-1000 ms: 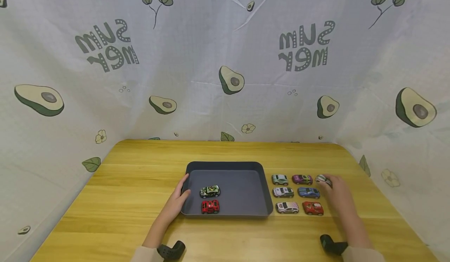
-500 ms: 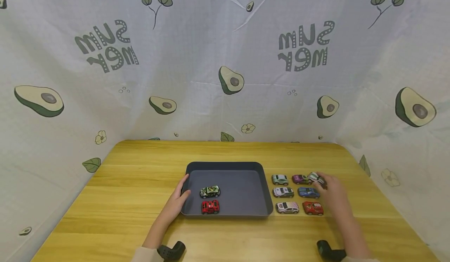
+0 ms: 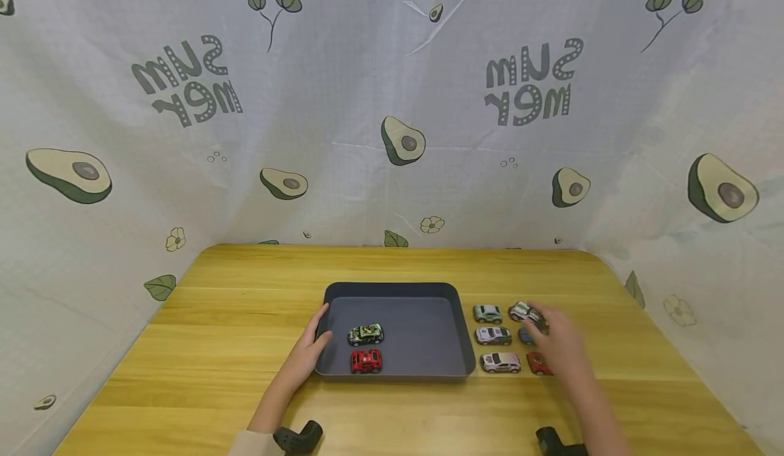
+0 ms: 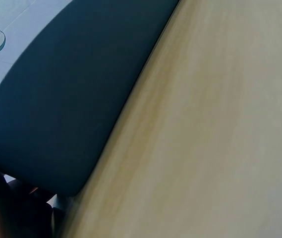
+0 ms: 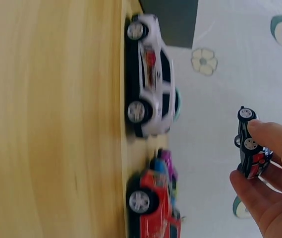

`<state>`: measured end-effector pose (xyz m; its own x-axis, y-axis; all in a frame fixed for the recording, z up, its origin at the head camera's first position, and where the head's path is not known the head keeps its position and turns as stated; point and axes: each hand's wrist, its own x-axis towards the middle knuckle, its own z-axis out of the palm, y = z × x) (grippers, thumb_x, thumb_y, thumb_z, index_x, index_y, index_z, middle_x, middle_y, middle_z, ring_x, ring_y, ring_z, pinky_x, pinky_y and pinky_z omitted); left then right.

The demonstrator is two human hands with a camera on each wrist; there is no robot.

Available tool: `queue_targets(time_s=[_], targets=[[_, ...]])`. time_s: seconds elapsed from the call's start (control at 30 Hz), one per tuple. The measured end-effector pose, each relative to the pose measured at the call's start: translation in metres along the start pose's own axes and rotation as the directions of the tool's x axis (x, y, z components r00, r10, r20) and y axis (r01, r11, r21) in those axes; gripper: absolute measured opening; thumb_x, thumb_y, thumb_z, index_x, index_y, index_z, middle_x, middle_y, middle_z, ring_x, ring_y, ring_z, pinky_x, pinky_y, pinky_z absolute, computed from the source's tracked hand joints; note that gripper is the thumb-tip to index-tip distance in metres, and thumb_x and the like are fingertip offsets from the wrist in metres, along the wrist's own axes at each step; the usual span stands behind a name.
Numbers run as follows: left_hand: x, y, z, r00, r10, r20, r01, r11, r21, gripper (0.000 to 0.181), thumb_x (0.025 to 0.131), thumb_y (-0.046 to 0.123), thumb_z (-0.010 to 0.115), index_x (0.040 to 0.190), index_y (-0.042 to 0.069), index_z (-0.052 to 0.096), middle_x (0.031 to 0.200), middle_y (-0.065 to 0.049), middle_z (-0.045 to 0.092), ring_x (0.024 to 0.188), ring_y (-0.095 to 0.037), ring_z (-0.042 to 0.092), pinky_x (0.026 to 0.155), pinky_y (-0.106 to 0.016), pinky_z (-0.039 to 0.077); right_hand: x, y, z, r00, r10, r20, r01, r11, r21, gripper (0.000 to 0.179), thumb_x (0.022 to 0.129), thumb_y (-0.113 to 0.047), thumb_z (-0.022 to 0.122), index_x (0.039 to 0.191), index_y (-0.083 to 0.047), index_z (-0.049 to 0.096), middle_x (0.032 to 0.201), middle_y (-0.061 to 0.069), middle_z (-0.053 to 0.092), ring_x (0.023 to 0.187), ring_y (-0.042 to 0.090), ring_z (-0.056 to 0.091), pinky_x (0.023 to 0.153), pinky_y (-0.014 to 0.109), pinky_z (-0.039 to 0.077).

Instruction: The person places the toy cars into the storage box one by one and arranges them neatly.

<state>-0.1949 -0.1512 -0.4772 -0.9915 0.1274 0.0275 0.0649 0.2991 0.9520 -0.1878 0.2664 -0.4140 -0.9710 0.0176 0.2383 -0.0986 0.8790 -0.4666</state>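
My left hand point(image 3: 305, 354) holds the left wall of a dark grey rectangular tray point(image 3: 422, 337), its thumb over the rim. Inside that tray sit a camouflage toy car point(image 3: 365, 334) and a red toy car point(image 3: 366, 361). My right hand point(image 3: 560, 344) pinches a white-and-green toy car point(image 3: 523, 312) between thumb and fingers, and the right wrist view shows this toy car point(image 5: 250, 144) raised off the table. Below the right hand, a blue toy car point(image 3: 525, 335) and a red-orange toy car point(image 3: 539, 363) are partly covered. The purple toy car point(image 5: 166, 159) is hidden in the head view.
Right of the tray stand a mint toy car point(image 3: 487, 314), a white-and-dark toy car point(image 3: 493, 335) and a white-and-pink toy car point(image 3: 500, 362). The wooden table point(image 3: 245, 320) backs onto a printed curtain point(image 3: 343, 102). Dark wrist mounts point(image 3: 299, 437) sit under both forearms.
My right hand has lifted the white-and-green toy car and carried it left, from the far right of the row to above the purple one. The left hand and tray have stayed put.
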Motion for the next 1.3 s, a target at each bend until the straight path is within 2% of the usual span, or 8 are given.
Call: queue_targets(time_s=[0.2, 0.4, 0.67, 0.83, 1.0, 1.1, 1.3], targets=[[0.000, -0.001, 0.000, 1.000, -0.005, 0.000, 0.005, 1.000, 0.002, 0.055, 0.097, 0.019, 0.041, 0.146, 0.014, 0.018, 0.152, -0.019, 0.011, 0.139, -0.040, 0.008, 0.109, -0.059, 0.011, 0.000, -0.018, 0.007, 0.999, -0.045, -0.017, 0.046, 0.999, 0.021, 0.043, 0.088, -0.015, 0.058, 0.126, 0.002, 0.049, 0.121, 0.030, 0.050, 0.113, 0.046, 0.046, 0.093, 0.058, 0.038], [-0.001, -0.001, 0.000, 1.000, -0.005, -0.002, 0.005, 1.000, 0.005, 0.055, 0.096, 0.019, 0.042, 0.146, 0.015, 0.019, 0.152, -0.019, 0.011, 0.139, -0.040, 0.009, 0.109, -0.059, 0.011, 0.001, -0.035, 0.012, 0.998, -0.060, 0.010, 0.060, 0.998, 0.024, 0.044, 0.088, -0.018, 0.057, 0.128, -0.002, 0.048, 0.124, 0.027, 0.050, 0.113, 0.044, 0.047, 0.089, 0.057, 0.041], [-0.001, -0.001, 0.001, 1.000, -0.007, 0.000, 0.007, 1.000, 0.003, 0.055, 0.096, 0.018, 0.042, 0.146, 0.014, 0.019, 0.152, -0.019, 0.011, 0.139, -0.040, 0.009, 0.109, -0.059, 0.011, 0.003, -0.051, 0.026, 0.993, -0.115, -0.029, 0.117, 0.991, 0.072, 0.041, 0.086, -0.014, 0.061, 0.124, -0.003, 0.053, 0.118, 0.021, 0.055, 0.096, 0.032, 0.057, 0.077, 0.047, 0.049], [-0.002, 0.000, 0.001, 1.000, -0.008, 0.004, 0.008, 1.000, -0.002, 0.055, 0.096, 0.018, 0.042, 0.146, 0.014, 0.018, 0.152, -0.019, 0.011, 0.139, -0.040, 0.008, 0.109, -0.059, 0.011, 0.002, -0.062, 0.031, 0.990, -0.133, -0.045, 0.137, 0.986, 0.092, 0.040, 0.085, -0.014, 0.062, 0.123, -0.003, 0.055, 0.118, 0.020, 0.056, 0.104, 0.036, 0.055, 0.082, 0.050, 0.047], [-0.001, 0.000, 0.000, 1.000, -0.010, 0.008, 0.010, 1.000, -0.006, 0.055, 0.097, 0.020, 0.042, 0.146, 0.015, 0.018, 0.152, -0.019, 0.010, 0.139, -0.040, 0.008, 0.109, -0.059, 0.010, 0.002, -0.073, 0.035, 0.992, -0.125, -0.018, 0.126, 0.983, 0.135, 0.040, 0.086, -0.016, 0.061, 0.124, -0.005, 0.054, 0.121, 0.019, 0.055, 0.113, 0.037, 0.051, 0.088, 0.052, 0.045], [0.001, -0.002, -0.001, 1.000, -0.009, 0.006, 0.009, 1.000, -0.006, 0.055, 0.097, 0.021, 0.042, 0.146, 0.016, 0.018, 0.152, -0.019, 0.010, 0.139, -0.040, 0.008, 0.109, -0.060, 0.010, 0.003, -0.080, 0.038, 0.991, -0.131, -0.018, 0.132, 0.978, 0.162, 0.040, 0.086, -0.016, 0.062, 0.124, -0.005, 0.055, 0.120, 0.018, 0.055, 0.111, 0.035, 0.052, 0.087, 0.050, 0.046], [0.003, -0.005, -0.002, 1.000, -0.008, 0.002, 0.008, 1.000, 0.002, 0.055, 0.096, 0.018, 0.040, 0.146, 0.016, 0.017, 0.152, -0.017, 0.009, 0.139, -0.039, 0.007, 0.110, -0.059, 0.010, 0.005, -0.090, 0.046, 0.986, -0.160, -0.038, 0.164, 0.974, 0.156, 0.039, 0.084, -0.015, 0.064, 0.121, -0.006, 0.057, 0.118, 0.017, 0.057, 0.108, 0.034, 0.054, 0.085, 0.049, 0.047]])
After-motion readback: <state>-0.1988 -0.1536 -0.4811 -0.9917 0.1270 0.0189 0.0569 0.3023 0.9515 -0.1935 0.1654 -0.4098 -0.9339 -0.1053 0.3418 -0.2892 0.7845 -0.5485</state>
